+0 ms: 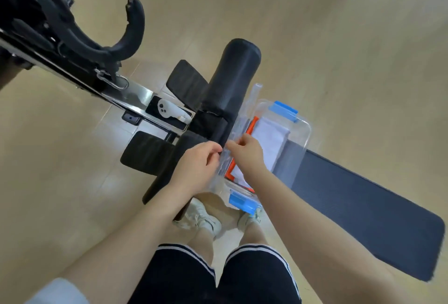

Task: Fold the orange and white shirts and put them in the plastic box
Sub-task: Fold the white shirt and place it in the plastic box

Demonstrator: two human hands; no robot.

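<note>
While the plastic box (304, 134) sits on the near end of a dark gym bench (363, 206), both shirts are already inside it: the white shirt (271, 138) lies folded on top, and the orange shirt (252, 125) peeks out as a thin strip along the box's left side, plus a bit near the front corner. Box is see-through with 2 blue latches (284, 109), 1 on the far end and 1 on the near end.

Both hands are at the box's left edge, where a clear lid (238, 129) stands on its edge against the box. Left hand (197, 167) has its fingers curled and pinches the lid's edge from the outside. Right hand (247, 152) pinches the same clear edge just beside it, from the box side, with the fingertips of the 2 hands nearly touching.

Right behind the lid there's a black padded roller (232, 80) from the bench. Further left, a white controller (167, 110) rests on a shiny metal frame, and a black curved handle (116, 44) hangs off a carabiner. Light wood-look floor (315, 24) all around, white sneakers (201, 218) and black shorts with white stripes at the bottom.
</note>
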